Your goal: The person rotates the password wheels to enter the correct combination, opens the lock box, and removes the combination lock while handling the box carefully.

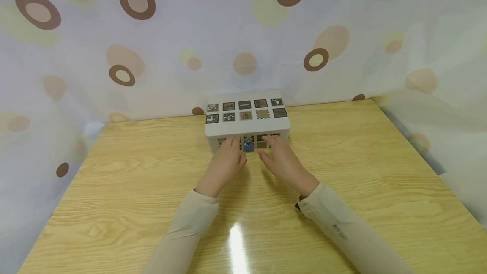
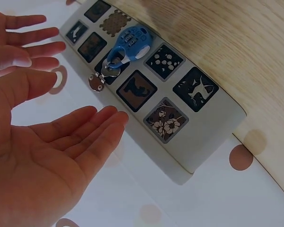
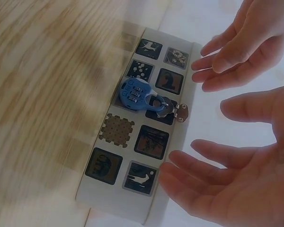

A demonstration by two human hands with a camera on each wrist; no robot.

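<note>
A pale box point(image 1: 228, 129) with dark square picture tiles sits at the back of the table. On its front hangs a blue combination padlock point(image 1: 248, 145), its shackle through a metal hasp point(image 3: 165, 109). In the left wrist view the padlock point(image 2: 131, 43) shows number dials. My left hand point(image 1: 225, 160) is just left of the lock, fingers extended toward the box front. My right hand point(image 1: 284, 160) mirrors it on the right. Both palms point(image 2: 47, 161) face inward with fingers relaxed and nothing in them. Whether any fingertip touches the box cannot be told.
The wooden table point(image 1: 144, 189) spreads out around the box. Behind the box hangs a white curtain point(image 1: 228, 24) with brown and yellow circles, and it also runs down both sides. A bright reflection lies on the near tabletop.
</note>
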